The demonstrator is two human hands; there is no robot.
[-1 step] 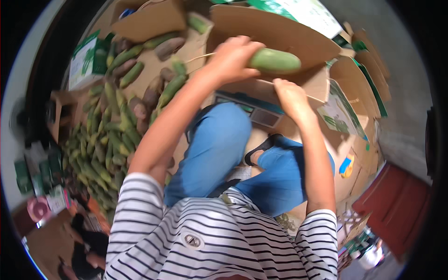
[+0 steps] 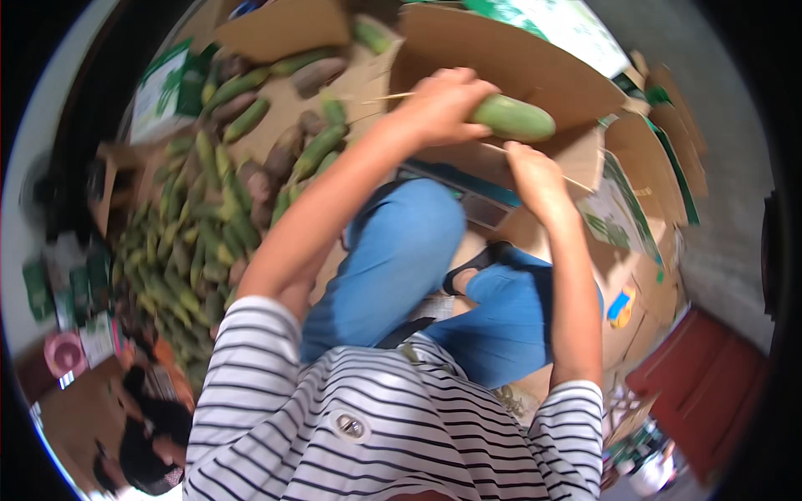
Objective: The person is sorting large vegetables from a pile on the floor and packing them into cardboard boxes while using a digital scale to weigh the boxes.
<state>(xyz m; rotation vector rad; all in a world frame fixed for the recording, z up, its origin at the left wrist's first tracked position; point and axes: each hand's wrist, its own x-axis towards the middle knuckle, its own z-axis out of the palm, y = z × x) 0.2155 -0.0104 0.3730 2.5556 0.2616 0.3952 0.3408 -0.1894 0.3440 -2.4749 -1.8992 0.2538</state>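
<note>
Head view: the left hand (image 2: 451, 107) is wrapped around a long green vegetable (image 2: 520, 119), its fingers closed over the left end while the rounded right end sticks out freely beyond them. That vegetable lies tilted slightly downward to the right, above the opening of a brown cardboard carton (image 2: 501, 60), whose tall far wall rises just beyond the fingers. A thin pale strand (image 2: 388, 98) shows on the left side of the same hand. Just below and right of the vegetable, the right hand (image 2: 536, 174) has its fingers bunched together at the upper edge of the carton's near side; whether they pinch the cardboard or only rest on it, I cannot tell. Beneath the two hands, nearer the body, a flat teal-edged object (image 2: 489, 210) is partly hidden by the bent knee in blue jeans (image 2: 409, 238). Well to the left of the left fingers, a big heap of green and brownish vegetables (image 2: 180, 267) spreads over the floor, with a white and green box (image 2: 164, 93) beyond it. Right of the right fingers stands another opened carton (image 2: 639, 154), and a small blue and yellow item (image 2: 621, 307) lies farther below it, toward the body.
</note>
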